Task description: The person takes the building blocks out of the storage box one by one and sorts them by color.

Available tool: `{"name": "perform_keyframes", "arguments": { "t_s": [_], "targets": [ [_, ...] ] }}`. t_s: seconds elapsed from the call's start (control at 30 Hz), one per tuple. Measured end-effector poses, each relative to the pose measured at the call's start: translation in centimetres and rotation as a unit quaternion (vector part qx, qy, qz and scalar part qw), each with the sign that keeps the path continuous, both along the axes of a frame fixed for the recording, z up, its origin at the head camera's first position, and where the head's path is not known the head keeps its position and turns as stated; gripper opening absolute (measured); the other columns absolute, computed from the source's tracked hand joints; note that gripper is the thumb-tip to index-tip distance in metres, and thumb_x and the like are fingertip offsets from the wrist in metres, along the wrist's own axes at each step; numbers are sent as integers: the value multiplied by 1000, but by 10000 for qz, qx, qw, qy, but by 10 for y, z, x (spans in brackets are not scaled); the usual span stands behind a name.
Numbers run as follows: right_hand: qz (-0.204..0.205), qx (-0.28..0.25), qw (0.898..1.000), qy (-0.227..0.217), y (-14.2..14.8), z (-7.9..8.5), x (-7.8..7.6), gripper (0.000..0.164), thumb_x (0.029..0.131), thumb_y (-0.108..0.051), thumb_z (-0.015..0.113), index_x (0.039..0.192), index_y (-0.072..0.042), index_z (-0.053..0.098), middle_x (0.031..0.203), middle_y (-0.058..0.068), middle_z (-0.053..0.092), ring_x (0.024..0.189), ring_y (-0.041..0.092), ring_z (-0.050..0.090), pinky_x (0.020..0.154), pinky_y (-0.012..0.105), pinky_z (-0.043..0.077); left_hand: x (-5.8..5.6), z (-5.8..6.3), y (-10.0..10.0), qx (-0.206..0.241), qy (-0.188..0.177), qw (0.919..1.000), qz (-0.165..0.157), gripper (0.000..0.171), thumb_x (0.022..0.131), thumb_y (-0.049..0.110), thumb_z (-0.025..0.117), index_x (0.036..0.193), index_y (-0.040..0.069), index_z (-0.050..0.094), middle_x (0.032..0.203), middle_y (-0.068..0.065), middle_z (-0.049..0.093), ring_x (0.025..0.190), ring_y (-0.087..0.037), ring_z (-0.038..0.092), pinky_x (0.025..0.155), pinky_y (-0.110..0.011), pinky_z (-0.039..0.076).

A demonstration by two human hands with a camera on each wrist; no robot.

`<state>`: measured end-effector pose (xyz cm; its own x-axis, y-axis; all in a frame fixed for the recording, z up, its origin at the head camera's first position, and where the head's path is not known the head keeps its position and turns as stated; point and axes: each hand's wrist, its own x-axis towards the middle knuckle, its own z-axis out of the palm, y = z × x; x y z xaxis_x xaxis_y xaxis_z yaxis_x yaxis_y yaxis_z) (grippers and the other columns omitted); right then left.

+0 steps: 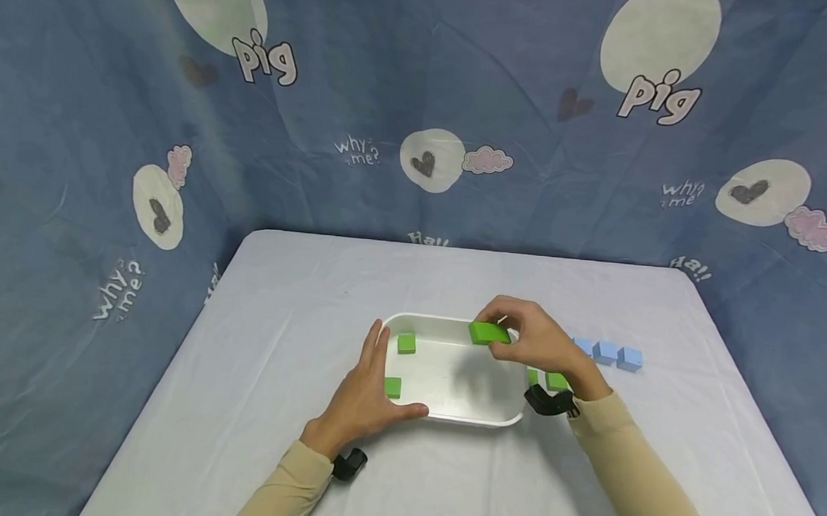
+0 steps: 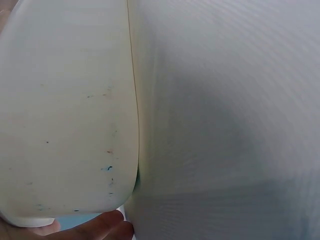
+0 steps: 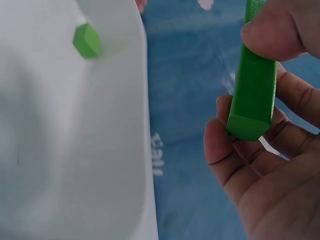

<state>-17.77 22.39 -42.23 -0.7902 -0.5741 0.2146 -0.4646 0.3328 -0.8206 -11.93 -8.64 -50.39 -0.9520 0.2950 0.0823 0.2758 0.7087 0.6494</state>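
In the head view, a white rectangular tray stands on the table in front of me. My right hand pinches a long green block between thumb and fingers above the tray's far right corner. The right wrist view shows the same green block under the thumb, fingers behind it. At the tray's left end, my left hand rests with fingers straight along the side and the thumb stretched over the near rim. Two small green blocks, one farther back and one nearer, lie inside the tray.
Right of the tray sit more green blocks, partly behind the right wrist. Several blue blocks stand in a row farther right. A white cloth covers the table, and a printed blue curtain hangs behind it.
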Motion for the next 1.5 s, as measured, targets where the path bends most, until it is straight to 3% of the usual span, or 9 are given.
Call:
{"name": "perform_keyframes", "arguments": {
  "t_s": [0.47, 0.7, 1.33, 1.5],
  "targets": [
    [-631, 301, 9971, 305, 43, -3, 11, 39, 80, 11, 72, 108, -16, 73, 105, -4, 68, 95, 18, 65, 86, 40, 55, -2, 2, 1, -99, -19, 9999, -44, 142, 64, 68, 87, 164, 8, 7, 171, -2, -2, 120, -34, 58, 95, -45, 51],
    [-987, 631, 9929, 211, 64, -1, 23, 38, 79, 9, 75, 108, -16, 72, 104, -6, 68, 95, 16, 64, 85, 35, 56, -3, 2, 0, -95, 0, 9999, -65, 142, 64, 70, 86, 164, 7, 8, 171, -4, -1, 121, -35, 57, 94, -47, 51],
    [-1574, 1265, 9792, 203, 101, -9, 44, 35, 78, 7, 78, 108, -10, 72, 104, -3, 69, 96, 18, 64, 84, 36, 56, -1, 0, 0, -35, 84, 9999, -78, 142, 64, 74, 83, 163, 4, 11, 171, -6, 1, 117, -35, 60, 89, -46, 54],
    [-1715, 1446, 9743, 181, 108, -14, 50, 36, 78, 7, 78, 110, -9, 72, 106, -1, 69, 97, 18, 63, 85, 42, 56, -1, -1, 0, -59, 111, 9999, -66, 141, 64, 75, 82, 163, 4, 12, 171, -6, 2, 115, -36, 61, 88, -46, 54]
  ]
}}
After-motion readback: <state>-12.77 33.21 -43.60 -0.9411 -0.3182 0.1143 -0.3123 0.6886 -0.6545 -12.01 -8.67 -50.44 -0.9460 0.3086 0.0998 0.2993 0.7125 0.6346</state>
